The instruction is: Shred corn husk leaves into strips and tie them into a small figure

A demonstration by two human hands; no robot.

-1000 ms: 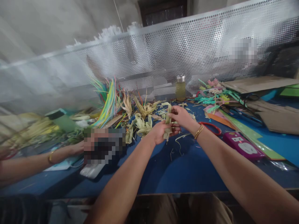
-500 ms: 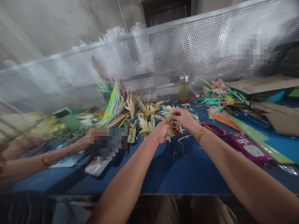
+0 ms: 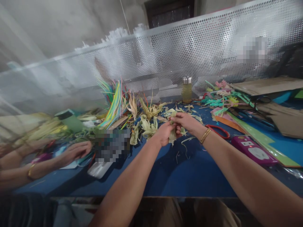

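Note:
Both of my hands meet over the blue table (image 3: 180,176) on a pale dried husk strip (image 3: 172,136). My left hand (image 3: 163,133) is closed around its lower part, with the end hanging below the fist. My right hand (image 3: 185,121), with a gold bracelet on the wrist, pinches the strip's top. Just left of my hands lies a pile of similar dried husk pieces (image 3: 146,123).
A co-worker's hand (image 3: 75,151) rests at the left. Coloured strips (image 3: 113,105) fan up by a perforated metal screen (image 3: 189,53). A small jar (image 3: 187,89) stands at the back. Red-handled scissors (image 3: 219,132), a purple power strip (image 3: 254,150) and cardboard (image 3: 279,116) lie right.
My hands have stayed on the husk strip, with the right hand lowering slightly towards the left. The co-worker's hand at the left has pulled back from the blurred object.

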